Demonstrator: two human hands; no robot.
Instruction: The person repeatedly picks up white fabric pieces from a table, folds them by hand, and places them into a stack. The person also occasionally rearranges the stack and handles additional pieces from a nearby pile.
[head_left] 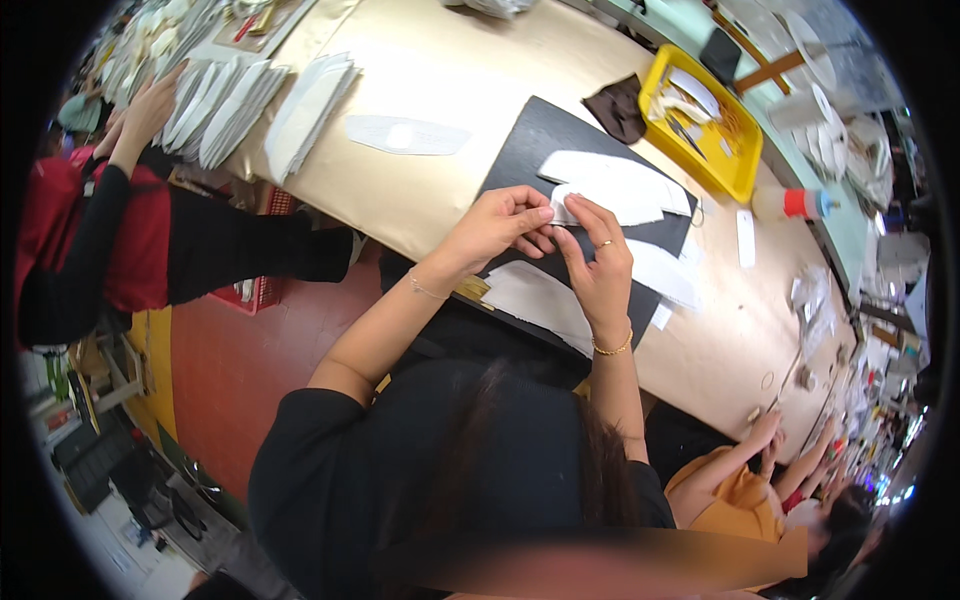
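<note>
Over a black board point(522, 140), both my hands pinch a small white piece of material point(563, 203), seemingly fabric, with a rounded edge. My left hand point(503, 226) grips its left side between thumb and fingertips. On the other side, the thumb and fingers of my right hand point(598, 262) close on it. Behind it on the board lie larger white cut pieces point(630, 182). Another white piece point(665, 274) rests right of my right hand, and one more point(540, 301) lies at the near edge, partly hidden by my right wrist.
A yellow tray point(745, 192) holds snips point(688, 138) and scraps. Beside it are a dark brown cloth point(617, 108) and a red-banded bottle point(796, 204). Stacked white pieces point(308, 110) lie at left, near a co-worker in red and black point(140, 240). More people sit at right.
</note>
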